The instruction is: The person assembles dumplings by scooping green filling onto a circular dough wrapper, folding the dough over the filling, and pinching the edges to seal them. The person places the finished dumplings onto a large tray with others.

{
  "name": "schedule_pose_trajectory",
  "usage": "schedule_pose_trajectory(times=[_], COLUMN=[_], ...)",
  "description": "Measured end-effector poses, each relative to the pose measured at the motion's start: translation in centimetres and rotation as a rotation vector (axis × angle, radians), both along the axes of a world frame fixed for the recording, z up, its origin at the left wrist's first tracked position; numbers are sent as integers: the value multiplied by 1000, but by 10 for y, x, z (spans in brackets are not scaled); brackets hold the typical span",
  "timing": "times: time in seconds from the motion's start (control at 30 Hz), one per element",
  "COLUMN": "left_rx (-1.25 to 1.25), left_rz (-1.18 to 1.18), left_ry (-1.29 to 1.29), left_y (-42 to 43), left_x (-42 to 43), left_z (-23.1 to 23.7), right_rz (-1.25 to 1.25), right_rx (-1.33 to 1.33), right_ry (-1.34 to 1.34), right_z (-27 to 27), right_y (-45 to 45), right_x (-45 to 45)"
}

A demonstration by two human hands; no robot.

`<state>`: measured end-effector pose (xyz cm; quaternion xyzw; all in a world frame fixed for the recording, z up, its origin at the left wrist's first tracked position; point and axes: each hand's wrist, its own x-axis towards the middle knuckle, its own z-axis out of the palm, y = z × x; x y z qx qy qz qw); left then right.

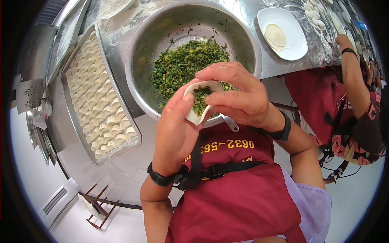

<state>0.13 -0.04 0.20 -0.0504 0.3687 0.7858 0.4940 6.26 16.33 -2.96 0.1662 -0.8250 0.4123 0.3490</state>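
Note:
My left hand (177, 121) cups a round dough wrapper (192, 117) with chopped green filling (201, 98) at its middle. The fingers of my right hand (240, 94) touch the filling and the wrapper's right edge, which is partly folded up. Both hands are over the near rim of a large steel bowl (138, 100) that holds a heap of chopped greens with yellow bits (185, 62). A metal utensil handle (230, 123) sticks out at the bowl's near rim, its other end hidden.
Left of the bowl, a metal tray (138, 133) carries rows of pleated dumplings (103, 103). A white plate (296, 45) with stacked wrappers (275, 35) stands to the right on the floured steel table (273, 68). Beyond it, a co-worker's arm (352, 73) reaches over more dough pieces (314, 13).

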Motion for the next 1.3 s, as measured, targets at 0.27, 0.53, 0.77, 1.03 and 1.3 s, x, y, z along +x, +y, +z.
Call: schedule_pose_trajectory(times=[0.27,0.53,0.77,1.03,1.3], left_rx=[-263,-347,-188,-218,-76], left_rz=[-152,-60,14,89,199], left_ry=[808,1222,775,828,823], left_y=[-6,-7,-14,-12,0], left_x=[5,0,0,7,14], left_z=[-2,-10,-1,1,-1], right_rz=[6,-30,-94,-32,3], right_rx=[-105,-112,-355,-423,-407], right_ry=[-96,11,-128,-127,-64], right_z=[10,14,14,12,14], right_y=[0,-7,5,-7,-16], right_x=[1,-9,6,13,14])
